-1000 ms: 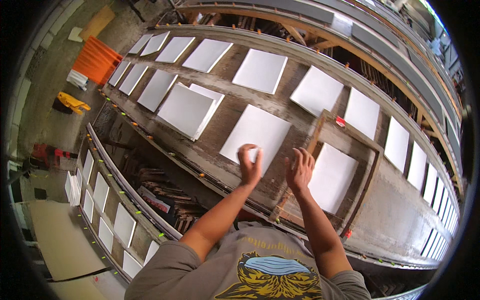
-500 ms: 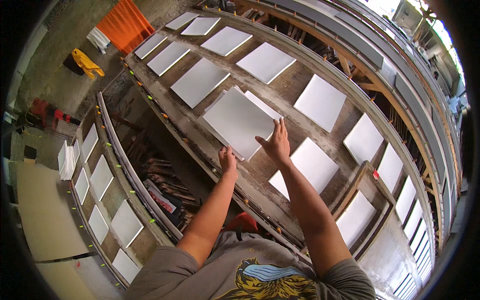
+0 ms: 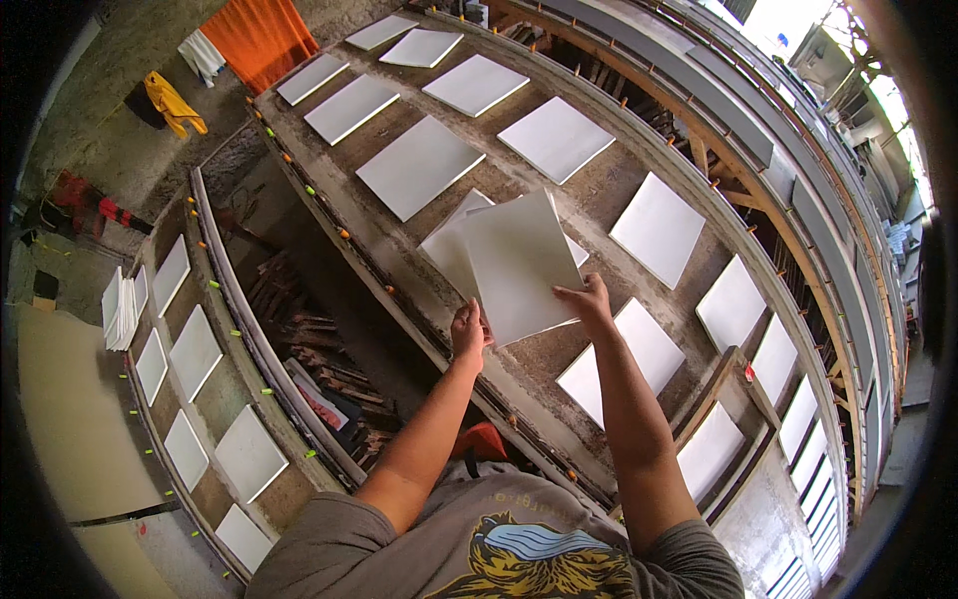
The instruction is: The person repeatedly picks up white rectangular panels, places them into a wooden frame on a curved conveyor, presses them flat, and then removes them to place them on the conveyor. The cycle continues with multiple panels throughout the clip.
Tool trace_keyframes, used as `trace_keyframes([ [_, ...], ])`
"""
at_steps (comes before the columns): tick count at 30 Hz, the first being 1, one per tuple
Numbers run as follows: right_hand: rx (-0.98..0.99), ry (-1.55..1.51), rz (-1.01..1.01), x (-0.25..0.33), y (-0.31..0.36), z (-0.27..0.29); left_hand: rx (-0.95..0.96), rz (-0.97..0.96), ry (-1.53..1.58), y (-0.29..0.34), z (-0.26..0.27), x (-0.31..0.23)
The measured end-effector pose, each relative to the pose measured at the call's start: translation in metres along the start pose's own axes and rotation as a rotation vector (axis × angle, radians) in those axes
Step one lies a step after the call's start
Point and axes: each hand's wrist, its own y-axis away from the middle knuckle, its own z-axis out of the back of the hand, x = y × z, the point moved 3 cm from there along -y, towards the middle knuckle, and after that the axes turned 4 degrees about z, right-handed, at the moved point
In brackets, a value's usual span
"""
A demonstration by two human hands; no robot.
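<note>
Both of my hands grip a white rectangular sheet (image 3: 524,265), tilted and raised over other white sheets (image 3: 447,240) on a long stained table (image 3: 539,374). My left hand (image 3: 470,331) is closed at its near left corner. On the right edge, my right hand (image 3: 589,297) pinches it with the thumb on top and the fingers partly hidden beneath. Whether one sheet or a few together are held, I cannot tell. Close to my right forearm lies another white sheet (image 3: 649,344), and beyond the held one is a further white sheet (image 3: 421,168).
Several white sheets lie spaced along the table. A wooden frame (image 3: 714,394) crosses it at right. To the left, past a dark gap with stacked wood pieces (image 3: 344,369), a second table carries more sheets (image 3: 251,454) and an upright bundle (image 3: 122,309). Orange cloth (image 3: 261,45) hangs behind.
The held sheet has turned more upright in view and risen off the sheets below, uncovering more of them. My right hand has closed from spread fingers onto its edge. The view has shifted slightly.
</note>
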Motion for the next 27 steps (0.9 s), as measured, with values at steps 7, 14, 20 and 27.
trace_keyframes([
  [7, -0.271, -0.176, -0.004, -0.045, 0.045, 0.078, -0.105, -0.242, -0.166, -0.022, -0.001, 0.003],
  [14, -0.469, -0.262, -0.07, -0.102, 0.098, 0.146, -0.336, -0.12, 0.016, -0.036, 0.013, 0.004],
  [20, -0.477, -0.342, -0.155, -0.128, 0.118, 0.165, -0.352, -0.162, -0.042, -0.039, 0.008, -0.018],
  [27, -0.386, -0.428, -0.109, -0.119, 0.122, 0.141, -0.199, -0.234, -0.39, -0.009, -0.022, -0.043],
])
